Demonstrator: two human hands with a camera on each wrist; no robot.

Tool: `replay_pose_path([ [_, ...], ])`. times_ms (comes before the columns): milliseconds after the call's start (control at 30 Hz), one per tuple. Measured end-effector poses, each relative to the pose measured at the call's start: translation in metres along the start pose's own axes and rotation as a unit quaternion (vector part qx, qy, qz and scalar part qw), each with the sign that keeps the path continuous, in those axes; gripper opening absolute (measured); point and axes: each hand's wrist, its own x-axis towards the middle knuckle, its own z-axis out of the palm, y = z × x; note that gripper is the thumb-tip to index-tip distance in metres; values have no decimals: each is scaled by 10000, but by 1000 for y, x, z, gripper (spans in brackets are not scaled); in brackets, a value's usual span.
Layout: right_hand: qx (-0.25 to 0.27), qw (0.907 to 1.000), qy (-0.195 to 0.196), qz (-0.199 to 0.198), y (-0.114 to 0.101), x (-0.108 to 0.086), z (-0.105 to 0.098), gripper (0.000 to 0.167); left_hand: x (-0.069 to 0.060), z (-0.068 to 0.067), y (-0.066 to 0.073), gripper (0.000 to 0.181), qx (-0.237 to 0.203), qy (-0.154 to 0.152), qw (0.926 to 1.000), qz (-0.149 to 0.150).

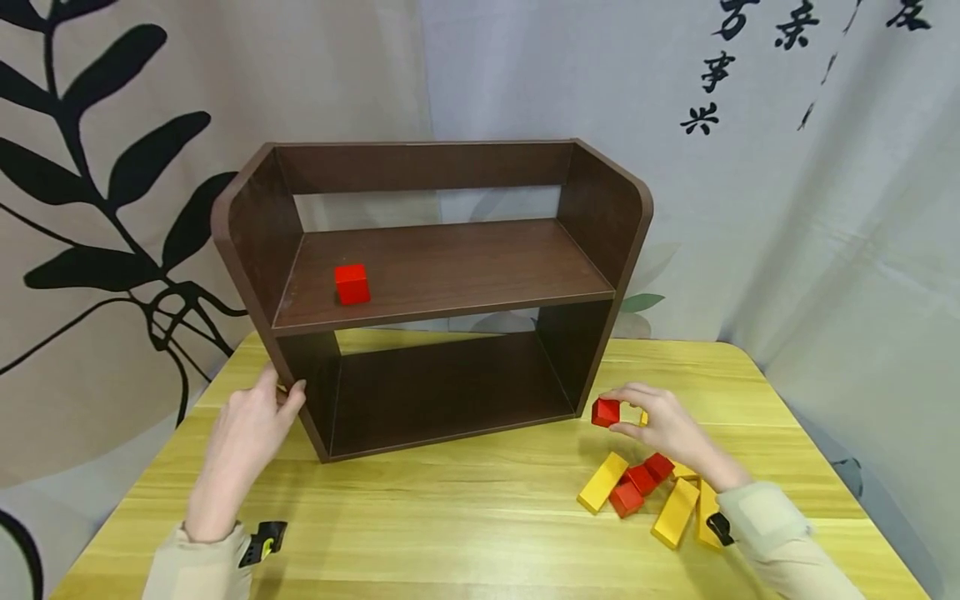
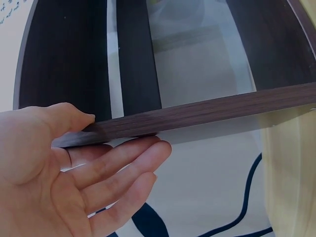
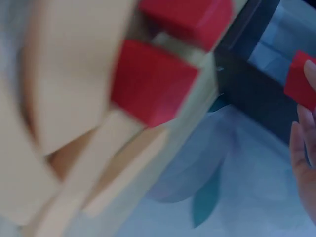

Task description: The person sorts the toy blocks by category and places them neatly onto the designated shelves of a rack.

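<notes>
A dark brown two-tier wooden shelf stands on the table, and one red cube sits on the left part of its upper board. At the shelf's left side panel, my left hand grips the edge; in the left wrist view the thumb lies on one side of the panel and the fingers on the other. My right hand pinches another red cube between thumb and fingers, in the air near the shelf's lower right corner. The right wrist view shows this held cube at its right edge.
Below my right hand lies a pile of red cubes and yellow blocks, several of them touching. The pale wooden table carries everything. Behind it hangs a light curtain printed with dark leaves and characters.
</notes>
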Motion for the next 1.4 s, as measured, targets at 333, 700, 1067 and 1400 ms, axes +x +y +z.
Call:
replay_pose_path([
  [333, 167, 9877, 1027, -1171, -40, 37, -1, 55, 0, 1, -1, 26, -27, 45, 10000, 58],
  [700, 594, 9727, 1716, -1446, -78, 79, -11, 50, -1, 1, -1, 25, -17, 71, 9999, 84],
  [1067, 807, 9518, 2218, -1959, -109, 117, -20, 44, -1, 0, 0, 27, 1, -69, 10000, 8],
  [1400, 734, 9485, 2433, -1893, -122, 155, -17, 43, -1, -1, 0, 28, 20, -107, 9999, -78],
])
